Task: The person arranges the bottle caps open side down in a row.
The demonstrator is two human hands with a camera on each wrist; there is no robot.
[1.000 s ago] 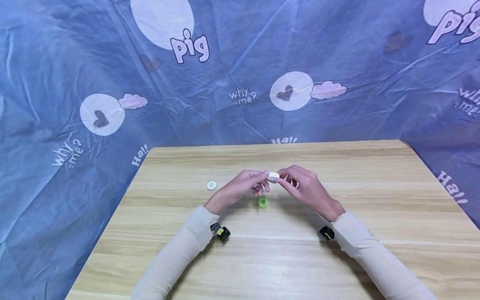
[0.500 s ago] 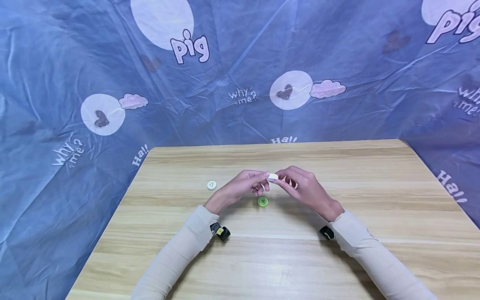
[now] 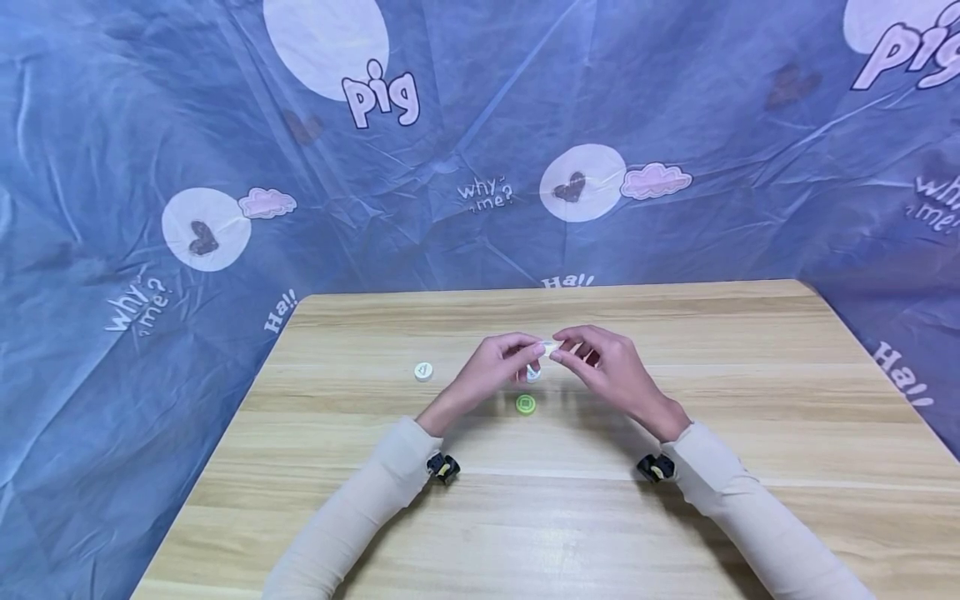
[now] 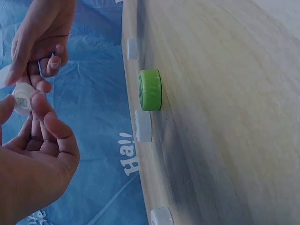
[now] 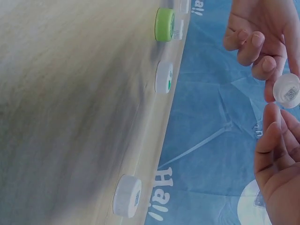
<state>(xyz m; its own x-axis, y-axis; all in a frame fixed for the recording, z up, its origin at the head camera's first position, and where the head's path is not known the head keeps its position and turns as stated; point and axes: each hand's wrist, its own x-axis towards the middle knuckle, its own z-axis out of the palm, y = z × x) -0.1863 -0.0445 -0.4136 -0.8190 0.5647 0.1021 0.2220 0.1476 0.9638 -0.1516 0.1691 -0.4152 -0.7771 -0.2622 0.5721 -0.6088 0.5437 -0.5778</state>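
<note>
My left hand (image 3: pixel 495 363) and right hand (image 3: pixel 611 371) meet above the table, pinching opposite edges of a white bottle cap (image 3: pixel 549 347). In both wrist views the held cap (image 4: pixel 22 98) shows a small printed square on its face. Below the hands, a green ribbed bottle cap (image 3: pixel 526 404) lies on the wood. Just behind it sits a white cap (image 3: pixel 533 373), partly covered by my left fingers. Another white cap (image 3: pixel 423 371) rests left of my left hand. The right wrist view shows two more white caps, one nearer (image 5: pixel 127 196) and one farther (image 5: pixel 164 77), hidden in the head view.
The wooden table (image 3: pixel 510 533) fills the foreground. A blue printed cloth (image 3: pixel 420 217) hangs along its back and sides. Black cameras are strapped at the left wrist (image 3: pixel 444 468) and right wrist (image 3: pixel 656 467).
The held cap has tilted, its side wall now less visible in the head view. My left hand has shifted slightly up and right, its lower fingers uncovering more of the white cap on the table.
</note>
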